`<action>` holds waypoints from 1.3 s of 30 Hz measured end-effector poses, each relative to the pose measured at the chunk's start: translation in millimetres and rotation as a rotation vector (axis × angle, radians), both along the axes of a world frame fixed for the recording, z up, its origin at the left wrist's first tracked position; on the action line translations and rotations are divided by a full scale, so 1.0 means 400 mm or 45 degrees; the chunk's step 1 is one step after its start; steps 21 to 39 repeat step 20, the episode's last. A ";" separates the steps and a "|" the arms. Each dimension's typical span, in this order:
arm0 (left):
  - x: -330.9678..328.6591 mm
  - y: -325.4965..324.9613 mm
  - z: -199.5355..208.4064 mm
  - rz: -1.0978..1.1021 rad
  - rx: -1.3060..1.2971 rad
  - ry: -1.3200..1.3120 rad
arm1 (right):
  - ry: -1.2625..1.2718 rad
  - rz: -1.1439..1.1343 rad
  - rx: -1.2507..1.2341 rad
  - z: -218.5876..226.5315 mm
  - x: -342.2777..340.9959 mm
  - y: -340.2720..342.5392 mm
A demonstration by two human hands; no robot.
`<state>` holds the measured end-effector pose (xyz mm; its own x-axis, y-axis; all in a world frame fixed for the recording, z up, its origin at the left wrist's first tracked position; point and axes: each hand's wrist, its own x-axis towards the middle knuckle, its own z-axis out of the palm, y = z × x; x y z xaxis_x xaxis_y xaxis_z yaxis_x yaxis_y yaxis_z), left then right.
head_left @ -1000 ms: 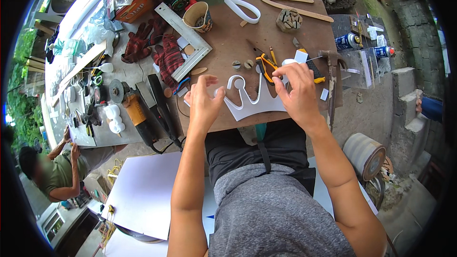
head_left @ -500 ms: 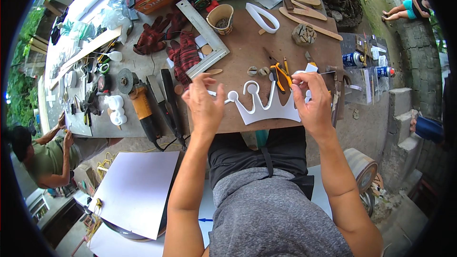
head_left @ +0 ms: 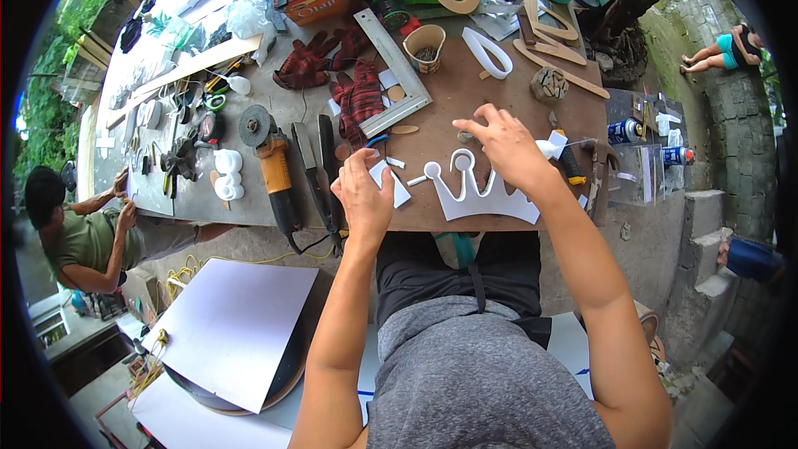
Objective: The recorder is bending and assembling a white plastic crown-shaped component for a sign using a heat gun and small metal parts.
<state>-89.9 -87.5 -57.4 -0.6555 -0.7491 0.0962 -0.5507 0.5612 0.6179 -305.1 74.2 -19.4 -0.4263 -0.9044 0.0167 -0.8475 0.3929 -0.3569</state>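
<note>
A white crown-shaped piece, with raised strip walls along its points and round tips, lies at the table's near edge. My right hand hovers over its far side, fingers stretched leftward and apart, near a small round block. Left of the crown, my left hand is raised with curved fingers apart and nothing visible in it. Beside it lie a white rectangular piece and a small blue item. A white bottle and a yellow-and-black cutter lie right of my right hand.
Leftward are an angle grinder, red-black gloves and a metal square. Farther back stand a paper cup and a white loop. A hammer lies at the right edge. Another person works at far left.
My right hand has opened from a pinch and moved left across the crown, now covering where the orange-handled pliers lay. My left hand stays raised; the view has shifted, moving the table rightward in the picture.
</note>
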 end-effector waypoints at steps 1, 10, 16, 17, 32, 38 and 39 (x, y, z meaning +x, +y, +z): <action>0.006 -0.004 -0.007 0.006 0.019 -0.007 | -0.044 0.032 0.127 -0.011 -0.004 -0.006; -0.049 -0.053 -0.011 -0.044 -0.229 -0.043 | -0.016 0.065 0.090 -0.074 -0.033 -0.019; 0.041 -0.039 0.008 0.227 -0.251 -0.172 | 0.101 -0.139 -0.016 -0.098 -0.087 -0.076; 0.078 -0.043 -0.003 0.279 -0.241 -0.221 | 0.102 -0.178 -0.036 -0.099 -0.095 -0.093; 0.174 -0.048 -0.035 0.389 -0.124 -0.373 | 0.077 -0.305 0.019 -0.103 -0.113 -0.112; 0.174 -0.048 -0.035 0.389 -0.124 -0.373 | 0.077 -0.305 0.019 -0.103 -0.113 -0.112; 0.174 -0.048 -0.035 0.389 -0.124 -0.373 | 0.077 -0.305 0.019 -0.103 -0.113 -0.112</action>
